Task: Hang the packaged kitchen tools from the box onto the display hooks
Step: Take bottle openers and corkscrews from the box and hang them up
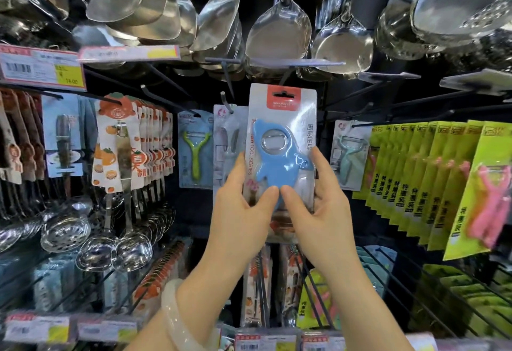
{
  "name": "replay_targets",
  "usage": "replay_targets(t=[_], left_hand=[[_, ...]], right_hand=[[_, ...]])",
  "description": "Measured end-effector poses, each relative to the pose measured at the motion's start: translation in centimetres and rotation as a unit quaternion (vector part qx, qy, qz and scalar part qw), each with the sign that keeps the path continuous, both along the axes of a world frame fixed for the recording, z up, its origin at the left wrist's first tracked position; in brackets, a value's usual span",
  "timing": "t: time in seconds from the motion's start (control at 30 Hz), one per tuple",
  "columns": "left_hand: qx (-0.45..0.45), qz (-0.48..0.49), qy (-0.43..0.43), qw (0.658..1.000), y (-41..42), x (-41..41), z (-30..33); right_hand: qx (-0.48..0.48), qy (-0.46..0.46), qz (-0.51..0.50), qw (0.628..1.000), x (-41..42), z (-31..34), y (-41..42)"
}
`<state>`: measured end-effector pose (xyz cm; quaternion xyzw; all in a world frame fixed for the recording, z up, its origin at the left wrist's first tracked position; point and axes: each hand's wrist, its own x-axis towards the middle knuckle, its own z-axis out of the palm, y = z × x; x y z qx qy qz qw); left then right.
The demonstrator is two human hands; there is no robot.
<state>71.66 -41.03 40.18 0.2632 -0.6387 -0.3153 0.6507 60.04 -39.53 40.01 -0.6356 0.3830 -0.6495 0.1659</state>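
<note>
Here we grip the pack (281,140) mid-frame, left hand (240,206) and right hand (318,206) pinching its lower edges, thumbs on the blue opener (277,156) | card reads "TOOL SERIES", "厨房用品" | price tag (41,69) upper left: 14.00 | steel ladles (279,29) hang above, green packs (432,173) right, wire shelf (415,289) lower right

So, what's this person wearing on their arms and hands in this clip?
Both forearms are bare, with no sleeves in view. The left wrist carries a pale, translucent bangle, smooth and rounded. The left hand and right hand show no gloves, rings or watch.
</note>
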Motion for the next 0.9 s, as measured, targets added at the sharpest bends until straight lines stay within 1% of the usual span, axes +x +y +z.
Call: replay_targets(t=[0.17, 0.43, 0.57, 0.7, 0.77, 0.9], left_hand=[[0.018, 0.017, -0.031, 0.999, 0.0, 0.4, 0.2], [0.024, 0.03, -0.061, 0.997, 0.3, 0.4, 0.0], [0.052, 0.036, -0.067, 0.996, -0.7, 0.5, -0.7], [0.069, 0.061, -0.085, 0.992, -2.7, 0.0, -0.6], [0.082, 0.079, -0.109, 0.987, -4.3, -0.3, -0.9], [0.109, 0.111, -0.208, 0.966, -8.3, -0.9, -1.4]], right_hand=[[0.01, 0.024, -0.027, 0.999, 0.0, 0.1, 0.2], [0.025, 0.029, -0.054, 0.998, 0.1, -0.5, 0.0], [0.041, 0.024, -0.06, 0.997, 0.2, -0.7, -0.3], [0.066, 0.036, -0.078, 0.994, 0.2, -0.7, -2.9], [0.086, 0.06, -0.092, 0.99, 0.2, -0.8, -4.9], [0.121, 0.09, -0.118, 0.982, 0.4, -0.9, -9.0]])
